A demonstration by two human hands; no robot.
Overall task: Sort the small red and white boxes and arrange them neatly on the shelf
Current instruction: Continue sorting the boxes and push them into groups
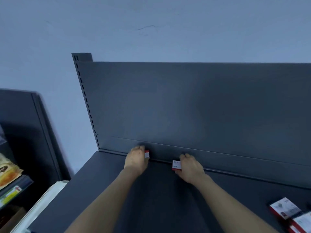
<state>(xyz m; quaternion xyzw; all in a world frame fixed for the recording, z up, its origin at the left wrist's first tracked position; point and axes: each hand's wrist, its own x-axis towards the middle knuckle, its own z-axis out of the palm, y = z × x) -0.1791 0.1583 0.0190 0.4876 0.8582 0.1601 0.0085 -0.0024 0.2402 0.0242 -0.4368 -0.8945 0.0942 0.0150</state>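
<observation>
Left hand (pixel 137 159) is stretched to the back of the shelf (pixel 151 190), its fingers curled round a small red and white box (pixel 147 154). Only the right edge of that box shows past the knuckles. It stands upright, just against the ledge where the shelf meets the dark back panel (pixel 202 106). Right hand (pixel 190 167) grips a second box (pixel 176 165) in curled fingers. This one sticks out to the left of the hand, its white printed face with a red band along the bottom turned toward the camera. It sits close to the same ledge, but whether it rests on the shelf cannot be told. The two boxes are near each other with bare shelf between them. Both forearms are bare and reach forward side by side, with the backs of the hands up. At the lower right of the shelf lies a loose, blurred cluster of more boxes (pixel 286 211), well apart from both hands. Behind the panel is a pale wall (pixel 151 22). To the far left another rack (pixel 16 184) carries yellowish packets (pixel 8 170).
</observation>
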